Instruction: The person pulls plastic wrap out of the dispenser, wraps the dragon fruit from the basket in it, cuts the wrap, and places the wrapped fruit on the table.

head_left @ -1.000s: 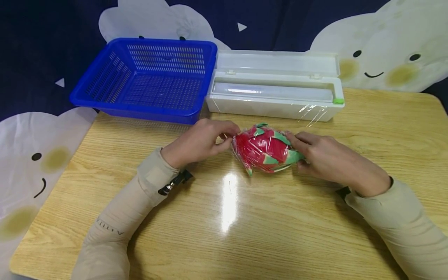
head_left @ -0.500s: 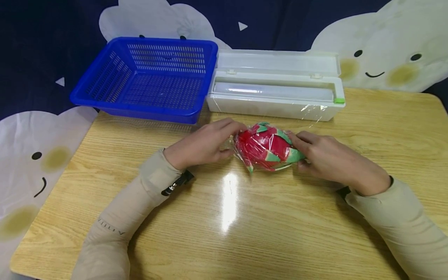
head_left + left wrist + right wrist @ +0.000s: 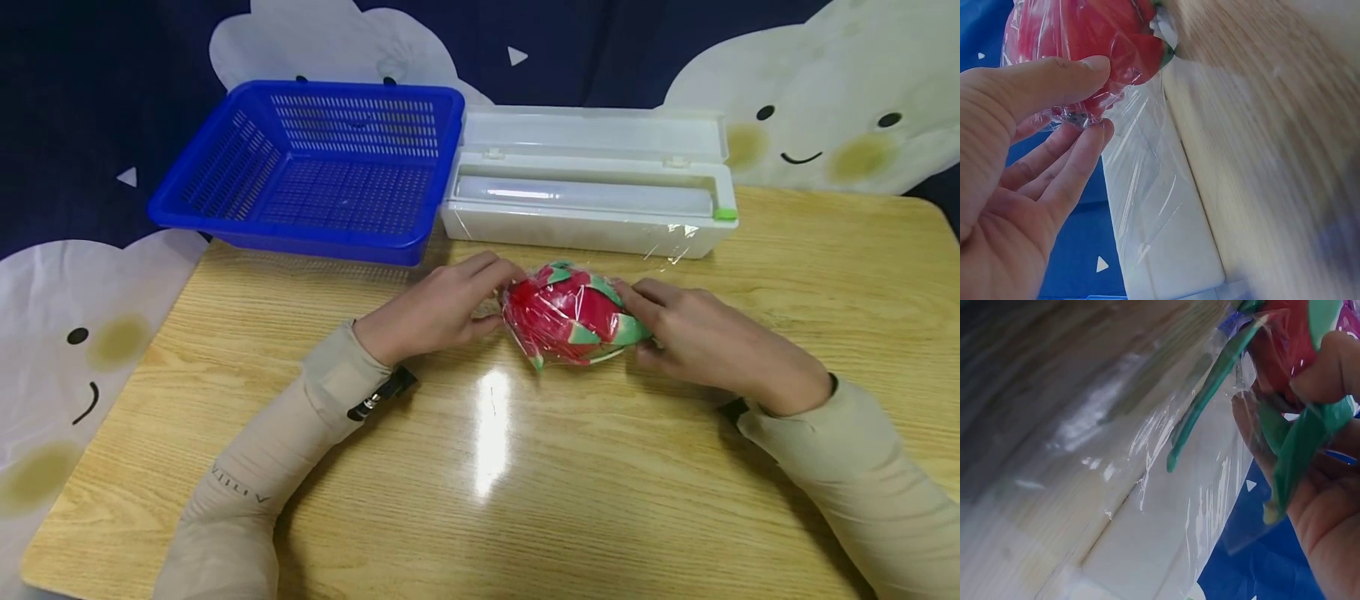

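A red dragon fruit [image 3: 573,310] with green-tipped scales lies on its side above the table, covered in shiny cling film. My left hand [image 3: 442,308] is at its left end; in the left wrist view the thumb presses on the wrapped fruit and the fingertips pinch the gathered cling film [image 3: 1088,117] below it. At the other end, my right hand [image 3: 693,342] grips the fruit among its long green scales [image 3: 1300,456], thumb on one side and fingers on the other. Loose clear film spreads beside the fruit in the right wrist view.
Behind the fruit stands a white cling film box [image 3: 585,233], lid raised, with a film roll [image 3: 585,196] inside and a green piece [image 3: 725,215] at its right end. A blue plastic basket [image 3: 300,237] sits left of it. Everything is on a wooden table [image 3: 525,517].
The left hand has shifted slightly right and its fingers have moved over the fruit's left end. The fruit has turned very slightly; the right hand stays in place.
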The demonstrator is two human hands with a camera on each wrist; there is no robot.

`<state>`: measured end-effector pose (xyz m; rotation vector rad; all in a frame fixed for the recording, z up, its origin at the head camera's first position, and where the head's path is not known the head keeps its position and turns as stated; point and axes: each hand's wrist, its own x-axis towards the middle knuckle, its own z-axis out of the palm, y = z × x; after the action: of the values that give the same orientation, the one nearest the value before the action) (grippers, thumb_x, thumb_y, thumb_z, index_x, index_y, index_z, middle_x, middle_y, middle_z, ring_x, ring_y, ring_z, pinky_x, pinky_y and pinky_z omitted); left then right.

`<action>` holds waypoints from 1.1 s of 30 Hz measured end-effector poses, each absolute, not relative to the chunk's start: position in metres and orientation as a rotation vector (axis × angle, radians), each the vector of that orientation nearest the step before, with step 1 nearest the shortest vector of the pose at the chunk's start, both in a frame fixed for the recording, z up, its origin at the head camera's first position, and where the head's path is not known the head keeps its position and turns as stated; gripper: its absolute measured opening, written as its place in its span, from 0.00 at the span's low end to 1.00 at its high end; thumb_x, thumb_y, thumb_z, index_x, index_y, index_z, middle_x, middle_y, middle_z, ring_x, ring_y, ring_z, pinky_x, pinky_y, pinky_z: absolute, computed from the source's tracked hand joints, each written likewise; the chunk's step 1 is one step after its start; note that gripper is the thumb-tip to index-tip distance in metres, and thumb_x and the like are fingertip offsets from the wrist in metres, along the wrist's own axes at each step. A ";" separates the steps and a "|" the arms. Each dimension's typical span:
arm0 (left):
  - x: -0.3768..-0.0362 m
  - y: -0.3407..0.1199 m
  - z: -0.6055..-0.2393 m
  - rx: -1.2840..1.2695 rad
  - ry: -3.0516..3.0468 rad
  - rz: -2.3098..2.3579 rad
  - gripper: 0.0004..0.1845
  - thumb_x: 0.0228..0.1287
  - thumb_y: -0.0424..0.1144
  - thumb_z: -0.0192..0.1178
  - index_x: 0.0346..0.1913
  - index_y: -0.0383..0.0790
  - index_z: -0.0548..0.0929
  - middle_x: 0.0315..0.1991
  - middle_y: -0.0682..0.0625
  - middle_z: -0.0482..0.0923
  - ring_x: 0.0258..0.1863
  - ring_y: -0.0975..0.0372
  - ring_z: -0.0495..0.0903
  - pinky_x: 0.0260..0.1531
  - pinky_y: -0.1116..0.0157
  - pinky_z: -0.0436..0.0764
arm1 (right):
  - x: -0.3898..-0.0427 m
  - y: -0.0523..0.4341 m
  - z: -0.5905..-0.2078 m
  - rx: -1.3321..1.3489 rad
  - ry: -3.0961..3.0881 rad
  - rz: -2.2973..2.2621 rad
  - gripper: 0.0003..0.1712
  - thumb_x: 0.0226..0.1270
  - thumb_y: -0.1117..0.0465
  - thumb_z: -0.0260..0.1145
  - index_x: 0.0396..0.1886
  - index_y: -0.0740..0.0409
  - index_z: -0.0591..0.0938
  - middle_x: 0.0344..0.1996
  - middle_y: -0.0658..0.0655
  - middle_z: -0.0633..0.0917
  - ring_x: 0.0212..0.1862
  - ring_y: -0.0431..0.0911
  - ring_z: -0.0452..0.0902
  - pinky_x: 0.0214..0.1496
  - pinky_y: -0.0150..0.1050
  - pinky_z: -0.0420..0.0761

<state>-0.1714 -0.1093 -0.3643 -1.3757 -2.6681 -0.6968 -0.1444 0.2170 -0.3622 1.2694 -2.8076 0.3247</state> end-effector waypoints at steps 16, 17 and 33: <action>-0.171 -0.111 -0.362 -1.429 -2.724 -0.708 0.26 0.62 0.33 0.73 0.61 0.39 0.75 0.54 0.45 0.79 0.53 0.56 0.80 0.56 0.61 0.84 | -0.141 0.213 -0.361 1.232 -2.856 0.370 0.42 0.56 0.67 0.73 0.70 0.77 0.71 0.54 0.70 0.84 0.41 0.55 0.86 0.42 0.51 0.89; -0.171 -0.113 -0.362 -1.437 -2.743 -0.726 0.27 0.62 0.33 0.73 0.62 0.39 0.75 0.55 0.45 0.79 0.54 0.56 0.80 0.57 0.61 0.84 | -0.142 0.213 -0.361 1.234 -2.860 0.366 0.42 0.56 0.67 0.73 0.70 0.77 0.71 0.54 0.70 0.84 0.41 0.55 0.86 0.42 0.51 0.89; -0.171 -0.114 -0.358 -1.459 -2.682 -0.782 0.20 0.66 0.37 0.71 0.56 0.38 0.77 0.53 0.44 0.82 0.49 0.57 0.83 0.51 0.62 0.86 | -0.141 0.214 -0.359 1.236 -2.887 0.364 0.43 0.57 0.66 0.74 0.72 0.76 0.69 0.55 0.71 0.83 0.43 0.56 0.87 0.44 0.51 0.89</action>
<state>-0.1710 -0.1136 -0.3577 -1.4588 -2.6822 -0.7824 -0.1414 0.2142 -0.3589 1.2356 -2.8874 0.3642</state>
